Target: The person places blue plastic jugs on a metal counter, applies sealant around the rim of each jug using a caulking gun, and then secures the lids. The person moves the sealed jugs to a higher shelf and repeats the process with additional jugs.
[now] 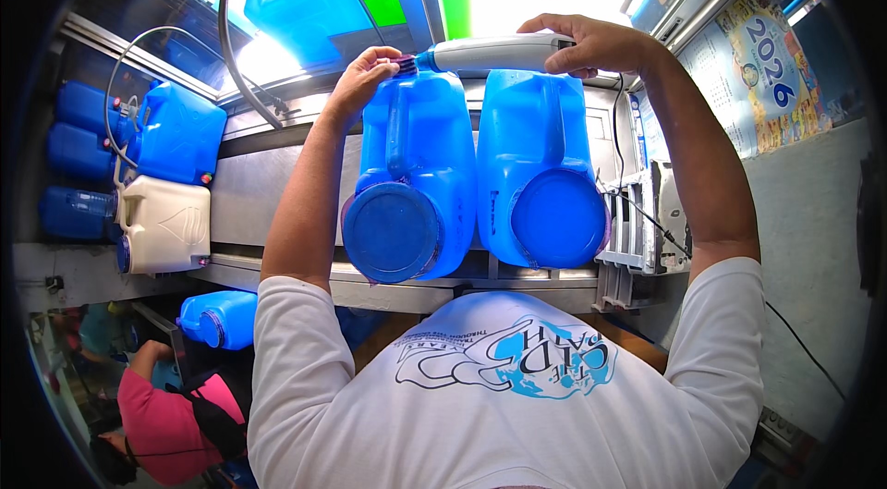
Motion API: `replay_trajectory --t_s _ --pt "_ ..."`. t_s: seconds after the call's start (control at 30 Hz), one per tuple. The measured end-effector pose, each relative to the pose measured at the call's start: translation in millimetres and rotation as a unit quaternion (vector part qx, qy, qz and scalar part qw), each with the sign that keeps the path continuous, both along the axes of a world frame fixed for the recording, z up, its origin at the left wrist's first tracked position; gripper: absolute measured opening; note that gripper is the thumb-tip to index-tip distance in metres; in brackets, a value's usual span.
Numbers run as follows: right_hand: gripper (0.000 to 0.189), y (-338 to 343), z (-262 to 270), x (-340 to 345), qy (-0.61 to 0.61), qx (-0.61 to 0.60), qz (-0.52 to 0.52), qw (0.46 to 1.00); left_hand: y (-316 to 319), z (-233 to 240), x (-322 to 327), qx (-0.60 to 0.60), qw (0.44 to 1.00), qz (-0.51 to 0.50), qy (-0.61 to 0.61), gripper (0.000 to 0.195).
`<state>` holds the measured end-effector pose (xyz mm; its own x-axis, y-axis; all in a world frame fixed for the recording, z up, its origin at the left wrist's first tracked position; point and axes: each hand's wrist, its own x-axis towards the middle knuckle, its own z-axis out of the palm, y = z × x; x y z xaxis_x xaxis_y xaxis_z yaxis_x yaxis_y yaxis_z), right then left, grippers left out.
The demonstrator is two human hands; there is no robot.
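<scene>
In my right hand (589, 42) is a grey heat gun (495, 53) with a blue nozzle, held level and pointing left. Its tip comes up close to a dark purple plastic seal (404, 65) at the far end of the left blue water jug (423, 135). The thumb and fingers of my left hand (364, 80) pinch that seal; the fitting beneath it is mostly hidden. To the right stands a second blue water jug (537, 128), a small gap away. Both jugs have their wide round blue caps towards me, with purple film around the rims.
A blue jug (180, 132) and a cream jug (170, 222) stand left on the metal counter (253, 194). A grey hose (225, 24) arches behind. A black cord (619, 135) hangs right, by a white rack (627, 225). A person in pink (166, 420) is at lower left.
</scene>
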<state>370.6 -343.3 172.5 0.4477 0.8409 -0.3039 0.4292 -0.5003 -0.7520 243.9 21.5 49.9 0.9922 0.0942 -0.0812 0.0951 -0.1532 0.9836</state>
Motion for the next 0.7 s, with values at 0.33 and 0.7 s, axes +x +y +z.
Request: replay_trajectory --t_s 0.33,0.7 --pt "0.077 1.6 5.0 -5.7 -0.011 0.022 0.003 1.000 0.7 -2.3 -2.2 -0.039 0.999 -0.009 -0.012 0.028" --pt "0.086 8.0 7.8 -5.2 -0.028 -0.010 0.018 0.999 -0.4 -6.9 -2.8 0.005 0.999 0.033 -0.027 0.052"
